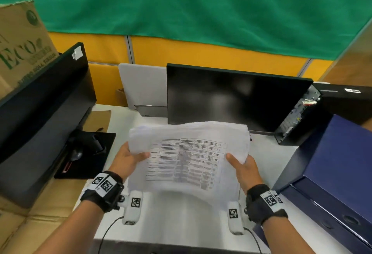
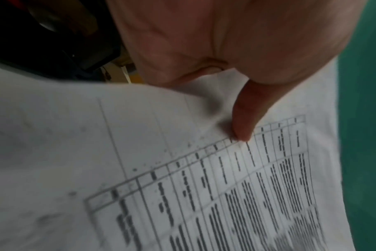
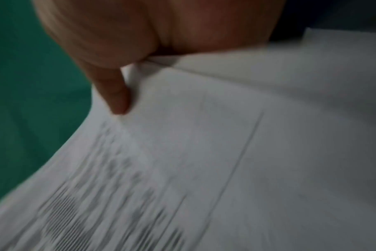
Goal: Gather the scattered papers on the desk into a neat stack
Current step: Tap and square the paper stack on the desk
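A bundle of white papers with a printed table on the top sheet is held up above the white desk, sagging in the middle. My left hand grips its left edge, thumb on top and fingers hidden underneath. My right hand grips the right edge the same way. In the left wrist view the thumb presses on the papers near the table's corner. The right wrist view shows the thumb pinching the papers at their edge, with the sheet edges fanned and uneven.
A dark monitor stands behind the papers. A second monitor and its black base are at the left, with a cardboard box behind. A computer case and a blue box are at the right.
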A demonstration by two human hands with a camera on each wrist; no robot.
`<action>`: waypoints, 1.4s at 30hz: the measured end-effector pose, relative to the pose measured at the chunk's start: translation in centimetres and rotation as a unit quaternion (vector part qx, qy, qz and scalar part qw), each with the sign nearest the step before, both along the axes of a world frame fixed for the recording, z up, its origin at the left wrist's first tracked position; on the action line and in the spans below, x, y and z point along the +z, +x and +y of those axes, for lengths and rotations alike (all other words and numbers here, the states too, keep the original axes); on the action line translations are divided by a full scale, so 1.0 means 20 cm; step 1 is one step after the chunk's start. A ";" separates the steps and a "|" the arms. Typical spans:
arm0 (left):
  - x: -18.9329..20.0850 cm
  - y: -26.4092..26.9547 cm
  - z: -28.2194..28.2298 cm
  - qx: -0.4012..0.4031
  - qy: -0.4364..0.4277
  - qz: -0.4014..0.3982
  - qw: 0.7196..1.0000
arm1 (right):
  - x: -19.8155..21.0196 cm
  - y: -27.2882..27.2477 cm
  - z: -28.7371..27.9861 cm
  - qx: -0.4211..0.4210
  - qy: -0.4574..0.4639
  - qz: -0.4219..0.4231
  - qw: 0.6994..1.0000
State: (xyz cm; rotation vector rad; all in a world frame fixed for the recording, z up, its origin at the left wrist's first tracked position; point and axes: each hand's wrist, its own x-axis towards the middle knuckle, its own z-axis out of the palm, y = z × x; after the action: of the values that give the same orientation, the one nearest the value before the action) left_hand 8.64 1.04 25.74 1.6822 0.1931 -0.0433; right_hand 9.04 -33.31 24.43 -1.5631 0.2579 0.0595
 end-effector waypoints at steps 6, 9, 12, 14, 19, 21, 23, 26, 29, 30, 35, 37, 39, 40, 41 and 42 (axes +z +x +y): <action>-0.26 0.00 -0.06 0.010 0.113 0.049 0.992 | -0.19 -0.09 0.05 -0.011 -0.078 0.004 0.997; -0.29 -0.04 -0.09 0.035 0.092 0.035 0.995 | -0.19 -0.12 0.06 0.001 -0.114 -0.004 0.993; -0.27 -0.04 -0.10 0.038 0.082 0.023 0.996 | -0.17 -0.11 0.07 -0.011 -0.113 -0.003 0.994; -0.25 -0.03 -0.10 0.044 0.037 0.002 0.998 | -0.13 -0.11 0.07 -0.022 -0.101 -0.016 0.995; -0.22 -0.01 -0.12 0.081 -0.021 -0.049 0.995 | -0.03 -0.08 0.11 -0.098 -0.108 -0.076 0.986; -0.23 0.00 -0.12 0.098 0.000 -0.041 0.994 | -0.02 -0.06 0.13 -0.118 -0.116 -0.081 0.983; -0.24 0.01 -0.12 0.102 0.018 -0.031 0.994 | -0.04 -0.04 0.13 -0.127 -0.125 -0.067 0.982; -0.25 0.01 -0.12 0.103 0.023 -0.022 0.994 | -0.07 -0.04 0.11 -0.130 -0.131 -0.066 0.981; -0.25 0.02 -0.11 0.101 0.035 -0.024 0.994 | -0.07 -0.04 0.09 -0.130 -0.142 -0.066 0.979; -0.26 0.02 -0.11 0.101 0.048 -0.025 0.993 | -0.07 -0.04 0.09 -0.129 -0.145 -0.066 0.979; -0.24 0.02 -0.13 0.069 0.026 -0.025 0.997 | -0.06 -0.05 0.12 -0.110 -0.156 -0.065 0.979; -0.24 0.02 -0.14 0.052 0.044 -0.027 0.997 | -0.06 -0.04 0.12 -0.116 -0.170 -0.062 0.977; -0.24 0.03 -0.14 0.057 0.054 -0.030 0.996 | -0.06 -0.04 0.12 -0.125 -0.165 -0.059 0.977; -0.24 0.04 -0.14 0.062 0.050 -0.032 0.996 | -0.06 -0.04 0.12 -0.128 -0.161 -0.057 0.977; -0.25 0.05 -0.13 0.067 0.044 -0.032 0.996 | -0.06 -0.04 0.11 -0.128 -0.163 -0.054 0.977; -0.26 0.05 -0.13 0.071 0.043 -0.030 0.996 | -0.06 -0.04 0.11 -0.127 -0.168 -0.051 0.976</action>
State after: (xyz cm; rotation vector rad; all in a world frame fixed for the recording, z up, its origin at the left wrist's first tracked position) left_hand 9.73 -1.53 20.57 1.7483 0.2715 0.1225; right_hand 8.29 -31.10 23.26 -1.8489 0.4011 -0.2768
